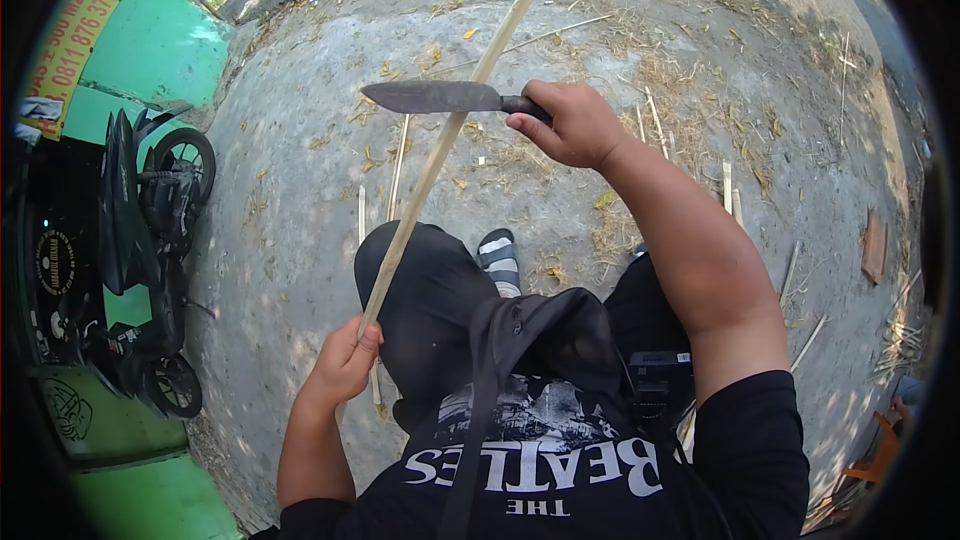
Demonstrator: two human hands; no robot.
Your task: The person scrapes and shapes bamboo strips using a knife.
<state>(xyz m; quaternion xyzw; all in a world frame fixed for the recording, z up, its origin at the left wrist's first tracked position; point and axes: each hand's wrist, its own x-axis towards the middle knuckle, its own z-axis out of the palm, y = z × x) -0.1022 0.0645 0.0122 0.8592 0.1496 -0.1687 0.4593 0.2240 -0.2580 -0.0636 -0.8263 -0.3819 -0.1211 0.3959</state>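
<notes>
In the head view, my right hand is wrapped round the dark handle of a broad-bladed knife. Its blade points left and lies across a long, pale bamboo strip, apparently touching it in the upper part. Lower down, my left hand grips the same strip near its bottom end, beside my left knee. The strip slants up and to the right, past the knife, and its far end is free. My left palm hides part of its lower end.
More thin strips lie on the grey concrete ground, among shavings and dry leaves. A motorcycle stands at left by a green wall. A brown block and an orange object are at right.
</notes>
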